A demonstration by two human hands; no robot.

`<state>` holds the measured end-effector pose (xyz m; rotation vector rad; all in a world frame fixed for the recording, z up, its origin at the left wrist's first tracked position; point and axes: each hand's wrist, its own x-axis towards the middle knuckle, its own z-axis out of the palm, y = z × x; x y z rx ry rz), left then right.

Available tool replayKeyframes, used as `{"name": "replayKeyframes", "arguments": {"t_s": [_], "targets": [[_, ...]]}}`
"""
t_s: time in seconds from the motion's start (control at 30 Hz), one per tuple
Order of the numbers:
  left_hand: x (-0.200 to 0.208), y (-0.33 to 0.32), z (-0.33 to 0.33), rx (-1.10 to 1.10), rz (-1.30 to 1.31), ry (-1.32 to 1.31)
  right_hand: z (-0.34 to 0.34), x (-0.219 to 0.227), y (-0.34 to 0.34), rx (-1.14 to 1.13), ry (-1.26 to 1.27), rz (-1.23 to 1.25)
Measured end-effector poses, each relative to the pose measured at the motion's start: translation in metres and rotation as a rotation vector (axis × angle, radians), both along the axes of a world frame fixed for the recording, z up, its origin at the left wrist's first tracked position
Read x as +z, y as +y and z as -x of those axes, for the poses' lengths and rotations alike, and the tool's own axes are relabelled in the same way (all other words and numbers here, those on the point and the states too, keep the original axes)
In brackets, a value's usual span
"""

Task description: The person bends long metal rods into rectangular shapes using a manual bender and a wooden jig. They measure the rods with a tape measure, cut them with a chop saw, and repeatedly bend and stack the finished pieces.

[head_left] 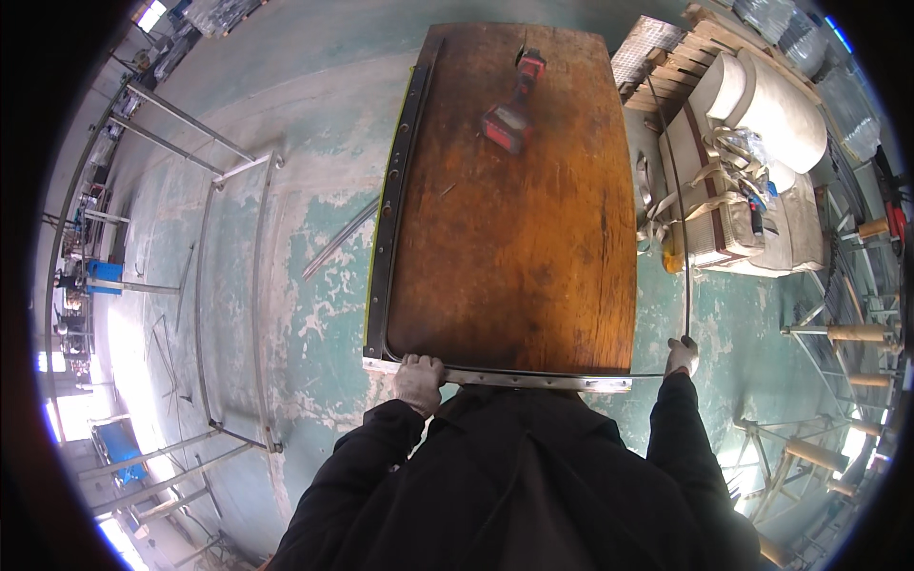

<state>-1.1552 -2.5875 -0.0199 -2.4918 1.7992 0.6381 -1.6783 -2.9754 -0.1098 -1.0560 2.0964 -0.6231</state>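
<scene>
A wooden-topped table [524, 238] stands in front of me, with a dark metal strip with holes [383, 257] along its left edge and a pale metal bar [562, 382] along its near edge. A thin metal rod [684, 219] lies along these strips, turns at the near left corner, and bends away from me past the table's right side. My gloved left hand [419, 381] is closed over the rod and bar near that corner. Out beyond the table's right side, my gloved right hand [682, 355] grips the rod at its bend.
A red and black cordless power tool [514, 105] lies on the far part of the tabletop. Metal tube frames [257, 285] stand on the floor to the left. White bulk bags [738, 190] and a wooden pallet [681, 71] are at the right, above racks with padded rollers [857, 332].
</scene>
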Motion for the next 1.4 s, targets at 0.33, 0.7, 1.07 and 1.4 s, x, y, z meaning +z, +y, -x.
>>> {"name": "replayKeyframes", "arguments": {"t_s": [0.33, 0.7, 1.07, 1.4], "targets": [[-0.01, 0.004, 0.0, -0.009, 0.073, 0.001, 0.004, -0.006, 0.0, -0.057, -0.092, 0.052], [-0.013, 0.005, -0.002, -0.027, 0.056, 0.001, 0.002, -0.006, 0.0, -0.078, -0.154, 0.113], [-0.008, 0.002, -0.001, -0.035, -0.003, 0.0, 0.009, -0.016, -0.003, -0.08, -0.166, 0.124], [-0.006, 0.001, 0.0, -0.004, -0.049, 0.01, 0.013, -0.018, -0.004, -0.086, -0.195, 0.096]]}}
